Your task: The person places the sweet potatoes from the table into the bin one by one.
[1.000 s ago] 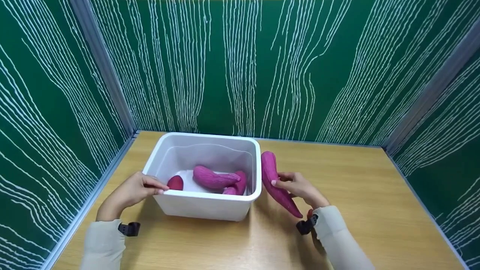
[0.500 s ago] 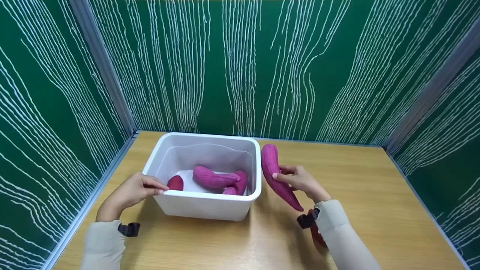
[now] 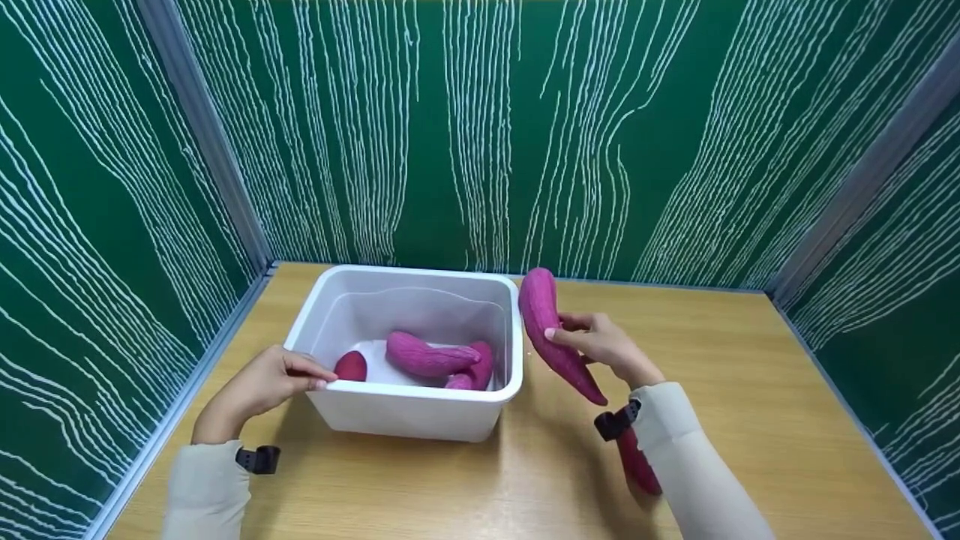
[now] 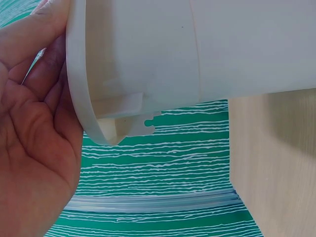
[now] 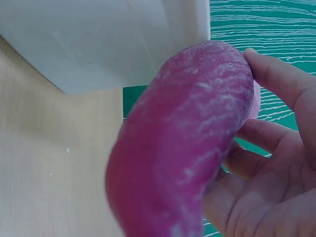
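Note:
My right hand [image 3: 611, 346] grips a long, curved purple sweet potato [image 3: 541, 307] with thumb and fingers, just outside the right wall of a white plastic bin [image 3: 409, 412]. Its thick end points up and away, its thin end down toward my wrist. In the right wrist view, the sweet potato [image 5: 177, 133] fills the middle, with the bin wall behind it. My left hand [image 3: 266, 386] pinches the bin's near left rim, also seen in the left wrist view. Inside the bin lie purple sweet potatoes [image 3: 427, 355], partly overlapping, and a dark red rounded piece [image 3: 351, 366], partly hidden by the rim.
Another dark red, elongated piece [image 3: 636, 461] lies on the wooden table [image 3: 750, 375] beneath my right forearm, which partly covers it. Green panels [image 3: 480, 135] with white wavy lines stand at the back and sides. Tiny light crumbs [image 5: 68, 149] dot the table beside the bin.
My right hand has lifted the purple sweet potato upward along the bin's right side. More of the dark red piece under the forearm now shows. The left hand and bin have stayed still.

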`<action>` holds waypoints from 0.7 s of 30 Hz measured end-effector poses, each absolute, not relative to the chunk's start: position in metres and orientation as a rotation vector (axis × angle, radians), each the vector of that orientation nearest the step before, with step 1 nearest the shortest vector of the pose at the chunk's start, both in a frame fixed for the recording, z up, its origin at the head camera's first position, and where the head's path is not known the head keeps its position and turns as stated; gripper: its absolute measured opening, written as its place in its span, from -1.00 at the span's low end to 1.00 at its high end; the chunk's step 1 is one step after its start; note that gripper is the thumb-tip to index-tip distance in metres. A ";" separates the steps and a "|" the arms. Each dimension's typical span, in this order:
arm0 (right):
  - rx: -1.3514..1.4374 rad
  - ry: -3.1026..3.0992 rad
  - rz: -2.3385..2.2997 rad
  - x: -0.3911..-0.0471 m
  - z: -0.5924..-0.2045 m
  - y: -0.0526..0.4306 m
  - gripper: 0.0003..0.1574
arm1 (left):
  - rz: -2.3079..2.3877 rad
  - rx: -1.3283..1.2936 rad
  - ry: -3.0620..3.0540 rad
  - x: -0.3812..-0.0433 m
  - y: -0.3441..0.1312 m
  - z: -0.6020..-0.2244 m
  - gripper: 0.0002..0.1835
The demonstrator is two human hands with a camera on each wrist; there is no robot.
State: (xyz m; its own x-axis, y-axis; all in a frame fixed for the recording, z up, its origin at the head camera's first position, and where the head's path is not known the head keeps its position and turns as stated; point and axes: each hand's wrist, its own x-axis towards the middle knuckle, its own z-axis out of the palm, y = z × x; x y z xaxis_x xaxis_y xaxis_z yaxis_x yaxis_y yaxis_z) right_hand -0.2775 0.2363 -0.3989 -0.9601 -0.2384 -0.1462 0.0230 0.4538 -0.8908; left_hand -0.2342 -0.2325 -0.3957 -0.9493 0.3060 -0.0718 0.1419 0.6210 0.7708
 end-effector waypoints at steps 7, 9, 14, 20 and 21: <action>-0.206 2.458 -1.514 -0.282 -0.391 0.235 -0.20 | 1.239 0.393 2.644 -0.235 -0.234 -0.397 -0.86; -0.215 2.461 -1.503 -0.284 -0.387 0.234 -0.21 | 1.240 0.383 2.641 -0.235 -0.233 -0.397 -0.86; -0.220 2.466 -1.486 -0.287 -0.377 0.232 -0.21 | 1.239 0.380 2.640 -0.235 -0.233 -0.396 -0.85; -0.233 2.437 -1.512 -0.290 -0.367 0.225 -0.23 | 1.239 0.375 2.638 -0.235 -0.233 -0.396 -0.86; -0.243 2.436 -1.514 -0.291 -0.366 0.224 -0.24 | 1.239 0.369 2.637 -0.235 -0.233 -0.395 -0.86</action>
State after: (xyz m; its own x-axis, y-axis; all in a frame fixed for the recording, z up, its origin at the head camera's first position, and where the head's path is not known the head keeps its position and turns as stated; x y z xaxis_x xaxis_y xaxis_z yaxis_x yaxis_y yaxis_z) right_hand -0.2906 0.2240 -0.3658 -0.9516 -0.2771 -0.1329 -0.0034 0.4420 -0.8970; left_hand -0.2347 -0.2332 -0.3955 -0.9478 0.3094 -0.0776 0.1377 0.6162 0.7755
